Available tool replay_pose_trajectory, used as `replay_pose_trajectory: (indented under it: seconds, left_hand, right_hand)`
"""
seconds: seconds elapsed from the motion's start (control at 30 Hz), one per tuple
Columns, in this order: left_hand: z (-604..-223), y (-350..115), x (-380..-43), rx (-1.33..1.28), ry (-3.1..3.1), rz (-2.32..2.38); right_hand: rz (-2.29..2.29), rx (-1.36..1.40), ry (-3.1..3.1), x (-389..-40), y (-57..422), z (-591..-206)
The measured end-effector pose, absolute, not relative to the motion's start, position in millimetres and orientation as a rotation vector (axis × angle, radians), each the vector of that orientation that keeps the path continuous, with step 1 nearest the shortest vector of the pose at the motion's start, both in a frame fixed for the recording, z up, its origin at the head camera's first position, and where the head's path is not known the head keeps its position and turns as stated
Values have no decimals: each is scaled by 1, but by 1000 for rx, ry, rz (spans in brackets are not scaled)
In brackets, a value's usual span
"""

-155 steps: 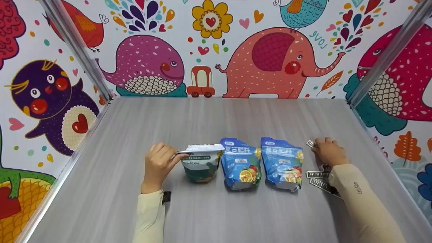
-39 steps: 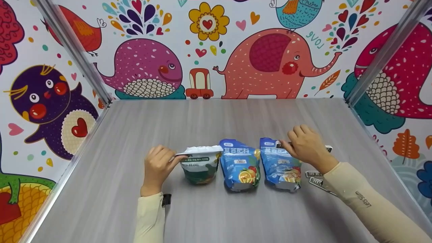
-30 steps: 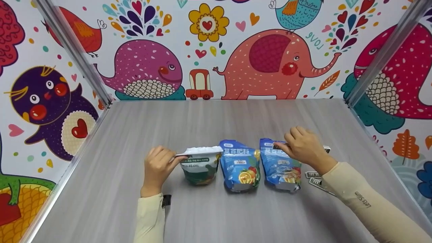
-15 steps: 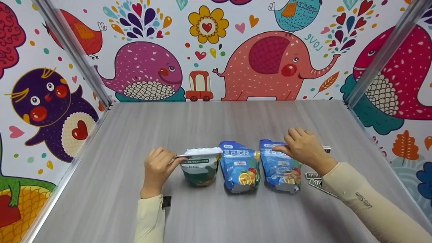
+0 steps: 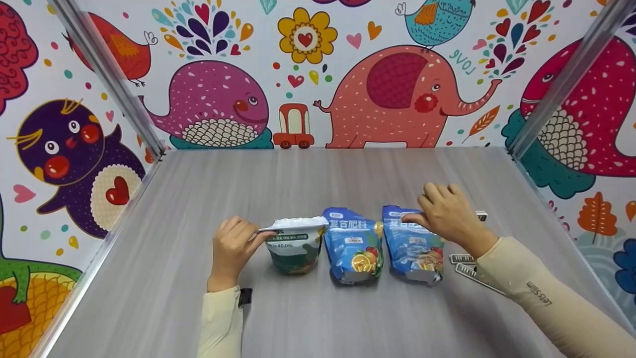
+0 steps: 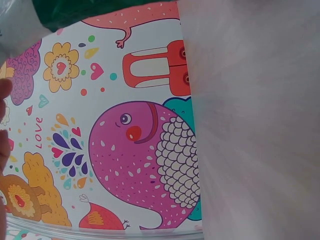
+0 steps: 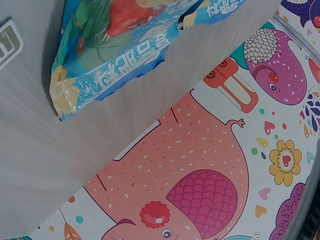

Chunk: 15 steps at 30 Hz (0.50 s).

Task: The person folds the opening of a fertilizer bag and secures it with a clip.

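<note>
My left hand [image 5: 236,248] pinches the upper left corner of a green and white pouch [image 5: 295,251], its crinkled white top edge standing up. That pouch also crosses the top of the left wrist view, a green bag bottom [image 6: 75,12], with fingertips [image 6: 4,110] at the left edge. Fingers curled, my right hand [image 5: 449,214] holds a long bag clip [image 5: 481,216]; only its white end shows past the hand. The thumb overlaps the top of the right blue fertilizer pouch [image 5: 415,248]. In the right wrist view this blue pouch [image 7: 125,45] appears without the hand.
Between the other pouches stands a second blue pouch [image 5: 353,248]. Beside my right forearm lie two more bag clips, one short-looking clip [image 5: 462,258] and one slanted clip [image 5: 479,279], partly under the sleeve. Printed walls enclose the grey table [image 5: 318,179] at back and sides.
Over five seconds, my right hand picked up the bag clip at the right and carried it left to the right blue pouch's top. Lately it barely shifts. My left hand stays on the green pouch.
</note>
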<state>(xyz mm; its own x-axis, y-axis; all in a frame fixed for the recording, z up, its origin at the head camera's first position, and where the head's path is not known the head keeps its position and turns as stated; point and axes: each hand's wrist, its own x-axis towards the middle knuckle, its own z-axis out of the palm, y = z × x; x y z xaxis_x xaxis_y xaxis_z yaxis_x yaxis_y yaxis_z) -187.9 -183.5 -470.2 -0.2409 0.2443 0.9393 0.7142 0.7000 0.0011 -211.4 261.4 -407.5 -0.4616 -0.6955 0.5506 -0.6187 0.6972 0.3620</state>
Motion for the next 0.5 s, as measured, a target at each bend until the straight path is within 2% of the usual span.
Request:
replay_pose_trajectory:
  seconds: [0.5]
  left_hand:
    - [-470, -183, -188, -761, -1805, -508]
  right_hand:
    - [-196, 1000, -2289, -210, 261, -401]
